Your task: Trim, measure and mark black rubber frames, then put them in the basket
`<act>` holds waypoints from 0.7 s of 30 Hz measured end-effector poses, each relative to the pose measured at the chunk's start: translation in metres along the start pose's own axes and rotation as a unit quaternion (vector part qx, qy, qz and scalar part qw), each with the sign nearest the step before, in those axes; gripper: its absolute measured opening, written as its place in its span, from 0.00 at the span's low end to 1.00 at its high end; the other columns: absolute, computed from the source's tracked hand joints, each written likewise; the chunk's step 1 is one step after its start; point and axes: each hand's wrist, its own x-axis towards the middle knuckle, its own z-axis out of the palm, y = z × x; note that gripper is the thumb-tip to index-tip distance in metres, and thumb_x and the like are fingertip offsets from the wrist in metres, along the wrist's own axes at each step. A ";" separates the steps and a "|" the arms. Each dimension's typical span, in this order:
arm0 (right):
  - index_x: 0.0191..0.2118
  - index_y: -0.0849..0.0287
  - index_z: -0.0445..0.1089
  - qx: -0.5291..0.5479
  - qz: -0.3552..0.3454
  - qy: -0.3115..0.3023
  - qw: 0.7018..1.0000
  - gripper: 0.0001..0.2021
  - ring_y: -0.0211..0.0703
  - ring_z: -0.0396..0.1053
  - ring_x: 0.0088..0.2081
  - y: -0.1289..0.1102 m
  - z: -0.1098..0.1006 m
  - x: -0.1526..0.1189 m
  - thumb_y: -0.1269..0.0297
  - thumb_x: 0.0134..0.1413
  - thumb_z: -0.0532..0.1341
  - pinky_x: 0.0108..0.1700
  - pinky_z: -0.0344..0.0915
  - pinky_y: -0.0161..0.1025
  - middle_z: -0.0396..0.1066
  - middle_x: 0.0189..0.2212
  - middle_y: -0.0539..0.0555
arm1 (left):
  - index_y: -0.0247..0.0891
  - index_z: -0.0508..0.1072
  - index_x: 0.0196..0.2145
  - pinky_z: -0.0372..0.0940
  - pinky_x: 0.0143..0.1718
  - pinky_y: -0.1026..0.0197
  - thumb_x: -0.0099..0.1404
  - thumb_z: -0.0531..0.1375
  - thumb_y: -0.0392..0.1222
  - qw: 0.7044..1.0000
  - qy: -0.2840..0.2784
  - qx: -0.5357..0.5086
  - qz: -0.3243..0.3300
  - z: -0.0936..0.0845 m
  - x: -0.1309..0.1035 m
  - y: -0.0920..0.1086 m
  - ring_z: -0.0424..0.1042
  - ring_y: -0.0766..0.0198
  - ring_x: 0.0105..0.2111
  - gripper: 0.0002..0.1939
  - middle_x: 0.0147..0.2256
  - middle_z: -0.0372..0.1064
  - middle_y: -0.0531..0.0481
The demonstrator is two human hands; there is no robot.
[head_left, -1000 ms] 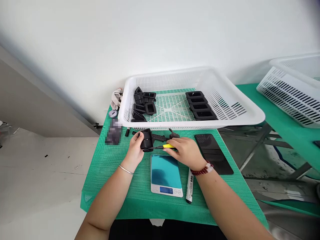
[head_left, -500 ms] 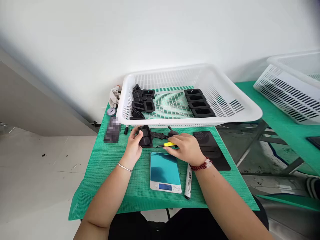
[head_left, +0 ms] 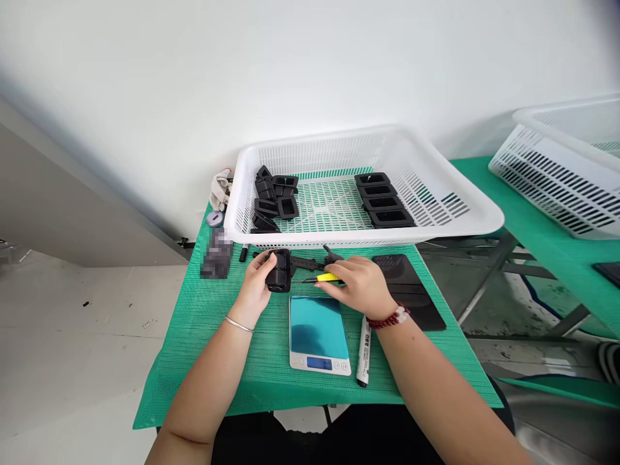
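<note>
My left hand (head_left: 255, 284) grips a black rectangular plastic part (head_left: 279, 271) just above the green mat, in front of the white basket (head_left: 450, 223). My right hand (head_left: 361, 284) holds a yellow-handled tool (head_left: 325, 278) whose thin tip points left at the part. A small digital scale (head_left: 320, 334) with a teal top lies just below both hands. Inside the basket, a loose heap of black parts (head_left: 272, 197) sits at the left and a neat row of black parts (head_left: 383, 200) at the right.
A black caliper (head_left: 310, 261) lies behind my hands. A marker pen (head_left: 363, 352) rests right of the scale, a dark phone (head_left: 409, 290) beyond it. A blurred dark object (head_left: 216, 253), a glove (head_left: 220, 188) and a second basket (head_left: 562, 171) on a neighbouring table are around.
Both hands stayed close together over the mat. The black part in my left hand turned slightly, and the camera view shifted a little.
</note>
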 end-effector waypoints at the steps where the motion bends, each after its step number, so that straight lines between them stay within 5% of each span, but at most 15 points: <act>1: 0.29 0.61 0.73 0.009 -0.012 -0.009 1.000 0.21 0.36 0.62 0.22 -0.001 0.001 0.001 0.47 0.57 0.56 0.28 0.52 0.36 0.70 0.20 0.52 | 0.36 0.76 0.34 0.63 0.31 0.67 0.50 0.69 0.45 1.000 0.000 -0.003 0.001 0.000 0.000 0.000 0.71 0.69 0.29 0.15 0.31 0.74 0.52; 9: 0.31 0.62 0.73 -0.068 0.092 0.049 0.992 0.19 0.36 0.61 0.21 0.004 0.002 -0.001 0.50 0.58 0.57 0.27 0.52 0.37 0.72 0.21 0.52 | 0.34 0.76 0.35 0.62 0.30 0.66 0.48 0.70 0.43 1.000 -0.006 -0.002 -0.029 -0.002 0.001 0.003 0.71 0.67 0.29 0.17 0.31 0.74 0.50; 15: 0.34 0.60 0.74 0.040 -0.017 -0.013 0.999 0.20 0.38 0.66 0.25 -0.001 0.000 0.000 0.46 0.55 0.58 0.33 0.58 0.37 0.73 0.24 0.52 | 0.38 0.76 0.37 0.62 0.32 0.66 0.51 0.69 0.45 1.000 0.024 -0.007 0.002 -0.008 0.006 0.001 0.71 0.67 0.32 0.15 0.34 0.74 0.51; 21: 0.32 0.60 0.73 0.006 0.004 -0.029 1.000 0.20 0.38 0.65 0.25 -0.001 0.003 0.001 0.48 0.58 0.56 0.31 0.55 0.38 0.72 0.23 0.52 | 0.39 0.76 0.39 0.63 0.32 0.66 0.51 0.69 0.44 1.000 0.016 -0.001 -0.002 -0.006 0.005 -0.001 0.71 0.67 0.34 0.16 0.36 0.74 0.51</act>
